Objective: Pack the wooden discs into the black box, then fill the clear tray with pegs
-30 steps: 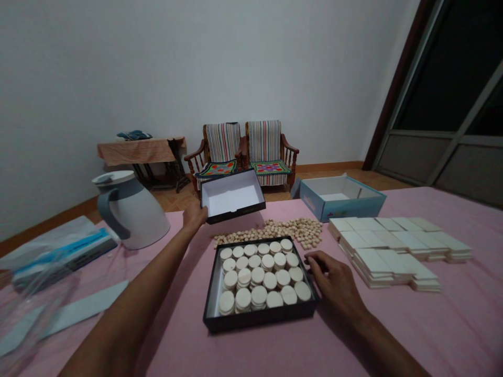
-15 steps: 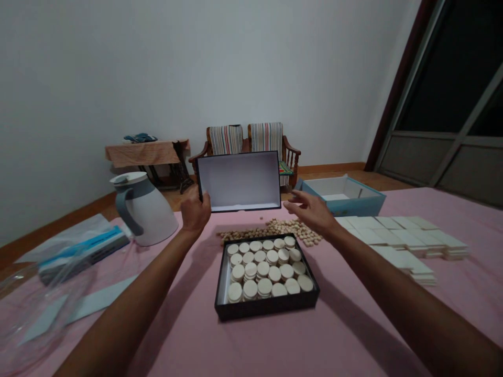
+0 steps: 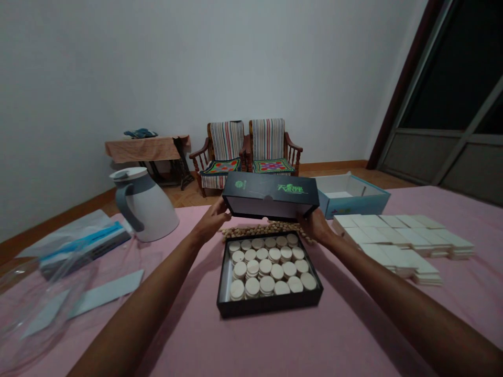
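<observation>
Between both hands I hold a black box lid (image 3: 271, 187) with green lettering, tilted so its white inside partly shows. My left hand (image 3: 212, 222) grips its left end and my right hand (image 3: 316, 225) its right end; some fingers are hidden behind it. Below and nearer to me, a black box tray (image 3: 271, 303) rests on the pink cloth. Rows of stacked pale round discs (image 3: 267, 267) fill most of it. Just behind the tray lie many small tan pieces (image 3: 251, 230), partly covered from view by the lid and right hand.
Stacks of pale square tiles (image 3: 396, 230) stand at right, before a blue open box (image 3: 353, 201). A white and grey jug (image 3: 151, 209) stands at left, beside a blue-and-grey carton (image 3: 88, 248) and clear plastic (image 3: 43, 309). Two chairs (image 3: 247, 146) stand beyond the table.
The lid has tipped over and come lower and to the right, its lettered outside now showing. My right hand, earlier free of it, has taken hold of its right end.
</observation>
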{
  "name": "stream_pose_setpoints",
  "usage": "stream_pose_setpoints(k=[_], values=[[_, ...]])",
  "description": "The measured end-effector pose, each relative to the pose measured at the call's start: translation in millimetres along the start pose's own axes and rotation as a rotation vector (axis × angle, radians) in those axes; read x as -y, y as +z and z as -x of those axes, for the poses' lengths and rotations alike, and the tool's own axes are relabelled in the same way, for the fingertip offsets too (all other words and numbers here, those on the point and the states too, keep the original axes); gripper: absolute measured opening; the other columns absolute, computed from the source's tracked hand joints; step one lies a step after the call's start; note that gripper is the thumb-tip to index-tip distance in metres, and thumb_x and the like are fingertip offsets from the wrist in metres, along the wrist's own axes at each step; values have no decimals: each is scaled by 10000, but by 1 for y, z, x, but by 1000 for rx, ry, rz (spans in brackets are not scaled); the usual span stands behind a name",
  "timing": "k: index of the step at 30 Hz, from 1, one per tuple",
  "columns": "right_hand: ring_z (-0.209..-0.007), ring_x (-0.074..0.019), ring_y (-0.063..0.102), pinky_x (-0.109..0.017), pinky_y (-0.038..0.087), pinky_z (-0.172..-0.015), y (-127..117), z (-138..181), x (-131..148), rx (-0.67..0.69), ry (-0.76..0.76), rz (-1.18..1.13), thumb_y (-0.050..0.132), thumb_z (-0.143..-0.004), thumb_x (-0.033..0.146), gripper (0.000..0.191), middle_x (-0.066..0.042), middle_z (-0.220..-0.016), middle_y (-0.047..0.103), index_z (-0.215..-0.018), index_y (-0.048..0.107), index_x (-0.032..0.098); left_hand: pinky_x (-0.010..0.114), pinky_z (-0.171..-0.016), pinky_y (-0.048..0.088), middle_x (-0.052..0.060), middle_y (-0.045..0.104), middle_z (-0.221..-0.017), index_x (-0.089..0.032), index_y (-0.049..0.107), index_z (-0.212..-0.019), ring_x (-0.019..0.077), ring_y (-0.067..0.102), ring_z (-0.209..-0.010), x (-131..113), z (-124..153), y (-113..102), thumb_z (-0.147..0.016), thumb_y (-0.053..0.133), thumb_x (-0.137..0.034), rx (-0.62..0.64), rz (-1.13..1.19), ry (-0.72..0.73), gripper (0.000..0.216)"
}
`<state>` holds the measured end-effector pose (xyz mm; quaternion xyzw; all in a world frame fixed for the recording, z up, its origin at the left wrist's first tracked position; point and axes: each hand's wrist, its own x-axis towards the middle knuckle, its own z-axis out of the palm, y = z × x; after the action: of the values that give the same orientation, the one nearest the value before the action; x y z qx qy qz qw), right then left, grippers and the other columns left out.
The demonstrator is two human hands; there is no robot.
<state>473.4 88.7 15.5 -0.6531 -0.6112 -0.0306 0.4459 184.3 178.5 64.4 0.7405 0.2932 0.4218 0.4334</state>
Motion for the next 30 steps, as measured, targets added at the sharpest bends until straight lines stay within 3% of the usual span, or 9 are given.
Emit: stream_pose_setpoints(k=[6,12,15,18,21,26,30], values=[[-954,-223,610,-365,488,-847,-17,12,-8,320,37,-429,583,-675,251,303,-55,-927,688,-965,642,187,404,-908,495,85,696,-1071,-183,644,-1034,259,607,-1074,16,7,-1,-797,398,-504,-31,315,-151,469],[-964,-217,631,-375,497,-859,-41,28,1,482,218,-793,592,-692,293,512,-63,-1075,692,-1196,621,209,409,-929,477,90,697,-1066,-147,638,-1063,290,589,-1107,13,12,13,-819,413,-631,-112,444,-184,588],[-1116,-246,590,-432,464,-942,-38,39,12,446,335,-953,504,-783,401,540,-76,-1215,641,-1287,564,214,417,-965,450,92,692,-1069,-130,640,-1076,288,602,-1087,10,17,21,-817,427,-642,-106,434,-230,613],[-1301,-234,441,-440,377,-1058,-25,50,23,256,457,-933,478,-825,522,522,-43,-1336,561,-1265,573,259,398,-1050,379,69,629,-1235,-172,617,-1149,276,528,-1209,8,22,28,-822,458,-614,-119,402,-257,573],[-1350,-236,368,-425,353,-1088,-15,58,30,100,537,-853,452,-822,618,573,-55,-1364,534,-1237,591,247,369,-1135,257,42,500,-1409,-215,576,-1240,261,380,-1349,4,25,31,-812,551,-525,-125,357,-286,529],[-1303,-249,437,-362,471,-995,-22,56,42,138,501,-825,263,-861,700,729,-76,-1340,553,-1287,559,187,392,-1156,210,37,369,-1503,-218,515,-1329,286,318,-1385,-12,34,27,-781,601,-435,-79,325,-334,596],[-1365,-201,340,-350,375,-1081,-33,51,54,144,416,-888,280,-878,678,697,-14,-1439,444,-1385,455,234,379,-1140,264,-29,302,-1532,-280,439,-1389,268,303,-1395,-24,45,20,-790,550,-383,-49,354,-326,618]])
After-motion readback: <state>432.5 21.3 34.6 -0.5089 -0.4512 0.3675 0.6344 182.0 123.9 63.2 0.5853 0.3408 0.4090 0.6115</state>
